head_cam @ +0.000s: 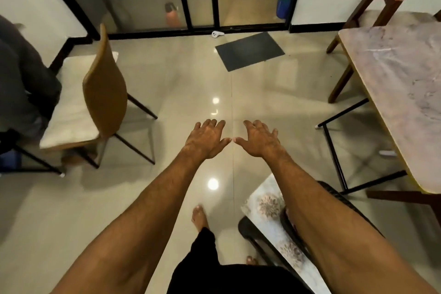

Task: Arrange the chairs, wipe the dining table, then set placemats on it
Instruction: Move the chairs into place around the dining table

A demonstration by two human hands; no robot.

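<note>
The left hand (207, 138) and right hand (259, 138) are open and empty, so it seems best to grab the chair (105, 93) left of them by its back and slide it to the desk (401, 93).

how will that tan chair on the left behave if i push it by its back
Probably slides easily: the chair stands on thin black legs on a glossy tiled floor. Pushed high on its tall back, it may tip rather than slide. The white cushion looks loose and could shift.

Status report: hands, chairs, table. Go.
Left hand and right hand open, holding nothing. Tan chair stands apart from the dining table. No placemats on the visible tabletop. Dark floor mat ahead.
</note>
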